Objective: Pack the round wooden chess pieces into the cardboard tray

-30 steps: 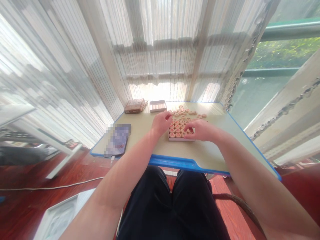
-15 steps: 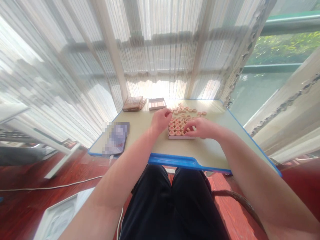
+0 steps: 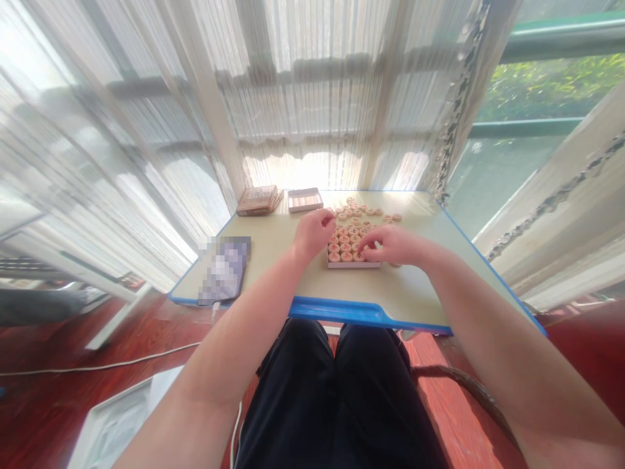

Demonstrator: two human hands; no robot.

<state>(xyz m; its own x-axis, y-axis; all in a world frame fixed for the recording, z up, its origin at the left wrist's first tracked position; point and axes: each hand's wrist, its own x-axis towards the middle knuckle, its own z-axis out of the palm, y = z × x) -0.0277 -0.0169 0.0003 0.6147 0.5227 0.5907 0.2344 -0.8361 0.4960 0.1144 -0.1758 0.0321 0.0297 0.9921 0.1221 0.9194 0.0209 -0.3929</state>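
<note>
A shallow white-edged box (image 3: 354,265) holds rows of round wooden xiangqi pieces (image 3: 346,247) with red characters. My right hand (image 3: 398,244) reaches over the box's right side, thumb and fingers bent together at a xiangqi piece (image 3: 359,256) in the front row. The hand covers the pieces on that side. At the far left corner of the box is my left hand (image 3: 315,233), its fingers curled; whether anything is in them is hidden. Loose xiangqi pieces (image 3: 359,210) lie scattered on the table beyond the box.
The table (image 3: 273,260) has a raised blue edge. At the back left stand a brown box (image 3: 257,200) and an open shallow tray (image 3: 305,200). A phone or tablet (image 3: 227,267), partly blurred out, lies at left with a cable (image 3: 215,309). Sheer curtains (image 3: 303,98) hang behind.
The view has shifted slightly. Both hands keep nearly the same place at the box, and the right fingers stay at the front-row piece.
</note>
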